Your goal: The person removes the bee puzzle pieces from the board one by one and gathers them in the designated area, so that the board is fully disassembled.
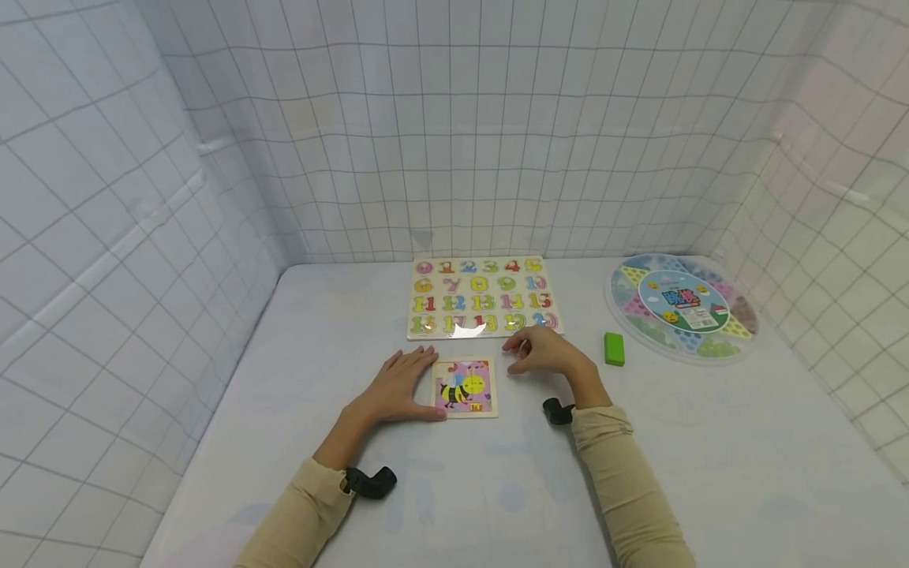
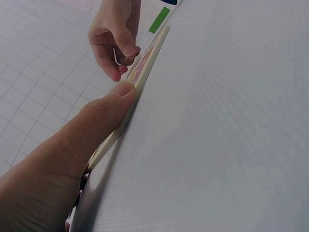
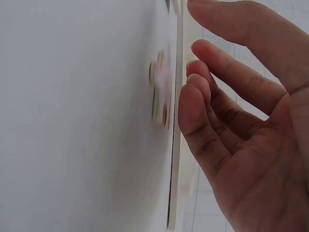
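A small square wooden puzzle (image 1: 465, 388) with a bee picture on pink lies on the white table. My left hand (image 1: 398, 386) holds it along its left side. The thumb (image 2: 113, 99) sits on its near edge, and the other fingers reach up to its far left corner. To the right of the puzzle hovers my right hand (image 1: 543, 351), fingers loosely bent and thumb apart, with nothing between them. A small knobbed jigsaw piece (image 3: 161, 89), blurred, shows beside those fingertips in the right wrist view.
Behind the bee puzzle lies a wooden number board (image 1: 483, 296) with a glossy cover. A green block (image 1: 614, 349) is right of my right hand. Farther right sits a round, colourful board-game set (image 1: 632, 315) in clear wrap. Grid-patterned cloth walls (image 1: 469, 158) enclose the table.
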The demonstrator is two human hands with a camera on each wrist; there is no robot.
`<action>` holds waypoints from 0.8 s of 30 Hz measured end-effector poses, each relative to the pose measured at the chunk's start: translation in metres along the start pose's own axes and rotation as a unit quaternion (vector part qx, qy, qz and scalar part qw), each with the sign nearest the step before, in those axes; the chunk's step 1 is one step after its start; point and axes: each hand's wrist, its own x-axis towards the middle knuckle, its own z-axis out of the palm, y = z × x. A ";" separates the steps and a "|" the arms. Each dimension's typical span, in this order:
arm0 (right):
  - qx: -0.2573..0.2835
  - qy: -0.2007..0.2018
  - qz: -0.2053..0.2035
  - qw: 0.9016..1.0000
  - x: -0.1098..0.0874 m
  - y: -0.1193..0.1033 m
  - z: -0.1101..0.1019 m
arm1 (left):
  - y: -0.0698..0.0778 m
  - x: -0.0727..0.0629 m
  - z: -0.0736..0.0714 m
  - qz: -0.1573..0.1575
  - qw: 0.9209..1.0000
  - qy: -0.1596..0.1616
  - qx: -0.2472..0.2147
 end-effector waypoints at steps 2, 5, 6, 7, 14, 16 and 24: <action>-0.008 -0.003 -0.007 1.000 0.003 -0.006 0.004 | 0.000 0.000 -0.001 -0.002 1.000 0.000 0.003; -0.021 -0.002 -0.018 1.000 0.008 -0.016 0.009 | 0.001 0.000 -0.002 -0.005 1.000 0.000 0.005; -0.025 -0.001 -0.021 0.999 0.010 -0.019 0.011 | 0.001 -0.001 -0.002 -0.006 1.000 -0.001 0.006; -0.028 -0.001 -0.023 0.999 0.012 -0.022 0.013 | 0.001 0.000 -0.002 -0.006 1.000 -0.002 0.006; -0.030 -0.006 -0.042 0.999 0.021 -0.036 0.028 | 0.001 -0.001 -0.002 -0.005 1.000 -0.006 0.003; -0.035 -0.009 -0.049 0.998 0.024 -0.038 0.032 | 0.000 -0.001 -0.001 -0.004 1.000 -0.005 0.001; -0.052 -0.010 -0.057 0.997 0.030 -0.046 0.046 | 0.001 -0.001 0.000 0.000 1.000 -0.003 0.001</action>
